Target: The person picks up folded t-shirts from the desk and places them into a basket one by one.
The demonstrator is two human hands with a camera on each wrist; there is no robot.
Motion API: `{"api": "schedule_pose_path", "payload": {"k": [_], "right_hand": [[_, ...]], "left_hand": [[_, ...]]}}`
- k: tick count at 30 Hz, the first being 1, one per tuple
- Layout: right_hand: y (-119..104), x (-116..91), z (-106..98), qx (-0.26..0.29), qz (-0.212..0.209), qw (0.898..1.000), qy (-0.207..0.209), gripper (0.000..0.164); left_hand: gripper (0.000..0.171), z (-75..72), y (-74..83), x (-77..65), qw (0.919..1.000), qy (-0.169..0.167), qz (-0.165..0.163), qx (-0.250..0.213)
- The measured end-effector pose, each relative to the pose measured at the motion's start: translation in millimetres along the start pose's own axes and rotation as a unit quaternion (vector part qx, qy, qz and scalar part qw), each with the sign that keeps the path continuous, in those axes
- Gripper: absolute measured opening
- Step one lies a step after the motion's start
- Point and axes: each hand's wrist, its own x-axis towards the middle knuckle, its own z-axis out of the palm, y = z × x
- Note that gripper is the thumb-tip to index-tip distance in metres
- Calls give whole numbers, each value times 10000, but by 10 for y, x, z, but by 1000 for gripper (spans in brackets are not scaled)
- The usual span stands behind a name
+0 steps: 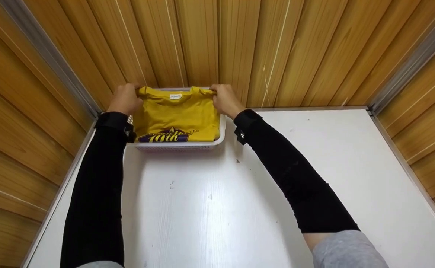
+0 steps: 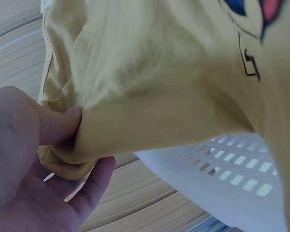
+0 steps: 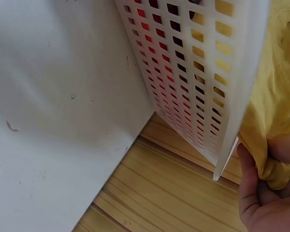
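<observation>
A folded yellow T-shirt (image 1: pixel 180 115) with a white neck label and a purple "19th" print lies over a white perforated plastic basket (image 1: pixel 221 130). My left hand (image 1: pixel 125 98) pinches its far left corner between thumb and fingers; in the left wrist view a fold of the cloth (image 2: pixel 135 121) is held by the thumb. At the far right corner my right hand (image 1: pixel 225 99) pinches the shirt too, just beyond the basket rim in the right wrist view. Red and dark items show through the basket's holes (image 3: pixel 169 67), mostly hidden under the shirt.
The basket stands on a white table (image 1: pixel 210 201) at the back left, close to a wood-look panel wall (image 1: pixel 236 48). More panels rise on the left (image 1: pixel 20 123) and right (image 1: pixel 422 111), with grey metal posts (image 1: pixel 407 74) at the corners.
</observation>
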Motion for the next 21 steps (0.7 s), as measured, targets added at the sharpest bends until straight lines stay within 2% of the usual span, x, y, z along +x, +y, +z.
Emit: {"api": "schedule_pose_path", "payload": {"k": [2, 8, 11, 14, 17, 19, 21], "right_hand": [[1, 16, -9, -53, -39, 9999, 81, 34], [-2, 45, 1, -157, -78, 9995, 263, 34], [9, 57, 23, -214, -40, 9993, 291, 34], [33, 58, 64, -248, -11, 9994, 259, 36], [49, 41, 106, -302, 21, 9993, 215, 43], [46, 24, 124, -489, 9, 9986, 180, 48], [36, 5, 135, -814, -71, 9965, 158, 50]], "left_hand": [[65, 12, 9, 19, 9999, 85, 12, -61], [55, 58, 31, 75, 9986, 509, -46, -147], [52, 61, 48, 86, 9979, 614, -118, -174], [49, 85, 49, 86, 9978, 610, -194, -167], [53, 122, 39, 70, 9973, 567, -366, -298], [57, 143, 27, 60, 9965, 515, -511, -424], [59, 155, 22, 42, 9965, 519, -497, -423]]}}
